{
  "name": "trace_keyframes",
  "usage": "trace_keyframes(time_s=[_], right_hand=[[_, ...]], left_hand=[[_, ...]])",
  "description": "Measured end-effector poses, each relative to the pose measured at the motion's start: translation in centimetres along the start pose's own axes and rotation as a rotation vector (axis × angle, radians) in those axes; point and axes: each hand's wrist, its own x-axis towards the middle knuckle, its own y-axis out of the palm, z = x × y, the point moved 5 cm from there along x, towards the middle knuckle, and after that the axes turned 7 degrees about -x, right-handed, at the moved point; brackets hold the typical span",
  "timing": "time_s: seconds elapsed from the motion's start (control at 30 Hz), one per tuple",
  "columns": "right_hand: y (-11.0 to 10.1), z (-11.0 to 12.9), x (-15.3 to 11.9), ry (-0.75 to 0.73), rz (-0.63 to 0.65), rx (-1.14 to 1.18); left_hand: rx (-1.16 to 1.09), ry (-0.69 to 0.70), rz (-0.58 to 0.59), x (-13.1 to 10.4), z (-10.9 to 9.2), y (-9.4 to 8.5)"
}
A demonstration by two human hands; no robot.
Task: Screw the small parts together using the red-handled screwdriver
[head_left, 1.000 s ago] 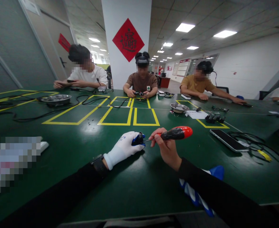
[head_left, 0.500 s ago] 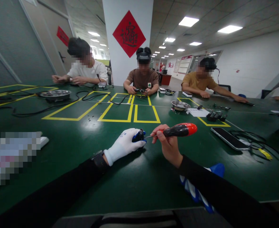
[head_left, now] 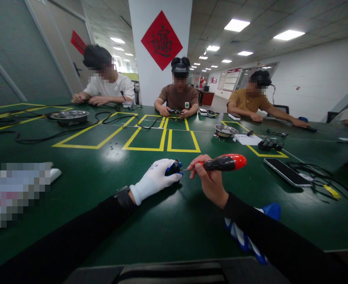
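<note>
My left hand [head_left: 156,176], in a white glove with blue fingertips, is closed around a small black part with a metal round fitting [head_left: 176,165] on top. Most of that part is hidden by the fingers, so its kind cannot be made out. Bare and without a glove, my right hand [head_left: 208,181] grips a screwdriver [head_left: 223,163] with a black and red handle. The screwdriver lies nearly level, its thin shaft pointing left. Its tip meets the side of the black part near my left thumb; whether it sits in a screw is too small to tell.
A blue and white glove [head_left: 242,234] lies under my right forearm. To the right are a phone [head_left: 287,172] and black cables [head_left: 313,173]. Farther off stand a metal bowl [head_left: 226,131], several black parts [head_left: 270,144] and another bowl [head_left: 70,116]. People sit across the green table [head_left: 103,240].
My hands, the black part and the screwdriver stay almost in place. Across the table at the left, a person's hands have shifted slightly.
</note>
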Motion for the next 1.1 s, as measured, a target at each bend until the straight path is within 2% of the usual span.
trace_keyframes(time_s=[0.27,0.43,0.63,0.73,0.8,0.9,1.1], right_hand=[[0.1,0.0,0.0,0.012,-0.017,0.062],[-0.1,0.3,0.4,0.014,-0.089,0.125],[0.1,-0.1,0.5,0.057,-0.081,0.242],[-0.1,-0.1,0.5,0.057,-0.119,0.147],[-0.4,0.3,0.5,0.008,-0.165,0.040],[-0.6,1.2,0.6,-0.064,-0.165,-0.028],[-0.2,0.8,1.0,0.035,-0.118,0.184]], left_hand=[[-0.038,-0.037,0.000,0.0,0.0,-0.1],[-0.022,-0.051,-0.010,-0.1,0.0,-0.1],[0.019,-0.043,-0.020,-0.1,-0.1,-0.1],[0.024,-0.038,-0.024,0.0,0.0,0.0],[0.021,-0.030,-0.015,0.0,0.0,0.0],[0.023,-0.014,-0.016,0.0,-0.1,0.1],[0.028,-0.026,-0.015,-0.1,-0.1,0.0]])
